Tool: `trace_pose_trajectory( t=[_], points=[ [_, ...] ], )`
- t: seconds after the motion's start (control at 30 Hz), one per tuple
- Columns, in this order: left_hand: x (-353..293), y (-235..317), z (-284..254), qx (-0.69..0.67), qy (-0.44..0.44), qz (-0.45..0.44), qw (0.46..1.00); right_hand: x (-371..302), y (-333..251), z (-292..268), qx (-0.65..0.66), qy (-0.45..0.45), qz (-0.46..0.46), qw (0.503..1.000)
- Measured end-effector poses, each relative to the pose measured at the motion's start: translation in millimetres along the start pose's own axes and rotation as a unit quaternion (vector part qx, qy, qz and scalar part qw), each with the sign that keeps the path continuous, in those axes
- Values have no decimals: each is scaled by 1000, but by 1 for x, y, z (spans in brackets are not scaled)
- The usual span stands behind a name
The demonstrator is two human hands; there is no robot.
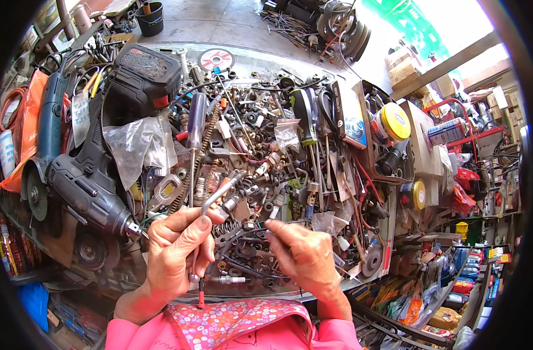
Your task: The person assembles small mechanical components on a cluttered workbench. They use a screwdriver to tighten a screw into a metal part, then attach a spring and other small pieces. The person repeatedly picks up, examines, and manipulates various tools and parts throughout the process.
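My left hand (176, 242) is closed round a bent grey metal rod (224, 188). One arm of the rod slants up and away over the parts, and the other drops below my fingers to a small ball end. My right hand (307, 256) hovers over the near part of the heap, fingers curled and index finger towards the middle. Whatever it may pinch is hidden. Beneath both hands lies a dense heap of small metal parts (257, 125), with springs, bolts and fittings. A spark plug (228, 280) lies near the front edge.
On the left are a black cordless impact wrench (88, 184) and a blue angle grinder (52, 111). A screwdriver (197, 119) lies across the heap; more stand further right. A box of parts with a yellow-lidded tub (396, 121) sits at the right. A black bucket (150, 22) stands beyond the table.
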State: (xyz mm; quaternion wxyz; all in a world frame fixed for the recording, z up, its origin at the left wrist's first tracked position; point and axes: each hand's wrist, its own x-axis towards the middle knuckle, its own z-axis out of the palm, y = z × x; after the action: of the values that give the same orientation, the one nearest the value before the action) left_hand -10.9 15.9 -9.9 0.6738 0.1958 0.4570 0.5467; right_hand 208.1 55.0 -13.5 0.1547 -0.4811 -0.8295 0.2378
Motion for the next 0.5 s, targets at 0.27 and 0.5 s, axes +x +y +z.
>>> trace_pose_trajectory(
  t=[0.27, 0.5],
  points=[
    [-1, 2, -1, 3, 0, 4, 1000, 11, 31, -3, -179, 106, 63, 976],
    [-1, 3, -3, -22, 11, -5, 1000, 26, 11, -12, -153, 88, 48, 983]
  ],
)
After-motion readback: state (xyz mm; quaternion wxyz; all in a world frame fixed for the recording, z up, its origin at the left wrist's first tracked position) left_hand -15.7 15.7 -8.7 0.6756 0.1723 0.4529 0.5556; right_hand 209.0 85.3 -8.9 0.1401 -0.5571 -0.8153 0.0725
